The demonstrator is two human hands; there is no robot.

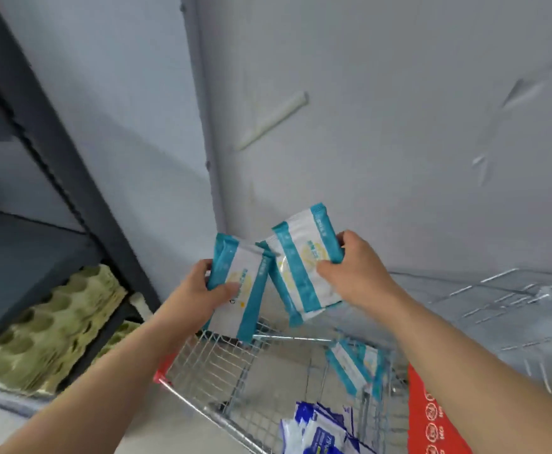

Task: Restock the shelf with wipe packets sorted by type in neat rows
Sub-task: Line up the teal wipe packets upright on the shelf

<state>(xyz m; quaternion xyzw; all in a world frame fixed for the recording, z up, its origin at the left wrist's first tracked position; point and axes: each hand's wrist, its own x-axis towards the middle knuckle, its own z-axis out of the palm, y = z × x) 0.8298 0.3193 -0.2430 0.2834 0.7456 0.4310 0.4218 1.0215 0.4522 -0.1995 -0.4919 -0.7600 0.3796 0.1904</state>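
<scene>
Two hands, head view: the left hand (202,286) gripped a left stack (242,290) of teal-and-white wipe packets, thumb across the front. The right hand (353,267) clasped a right stack (301,267) of the same kind, fingers curled over its top edge.
Packets' place: both stacks were held in the air above the front rim of the wire cart (222,362), their near corners touching or overlapping. None was on the shelf yet.
Cart contents: spare teal packets (356,365) leaned against the far side, and blue packets (320,430) lay at the bottom.
Risk: the slick wrappers could slide apart, since each stack was pinched only at one end. A dropped packet would likely land among the blue ones and mix the types.
Risk at the shelf: setting down both handfuls at once could leave a crooked row.
Shelf: a dark metal shelf frame (55,152) stood at the left, blurred, with egg trays (48,326) stacked on its lowest level.
Room: a pale grey wall (399,126) with scuffs and a corner seam stood behind. A red printed panel (431,421) lay at the right.
</scene>
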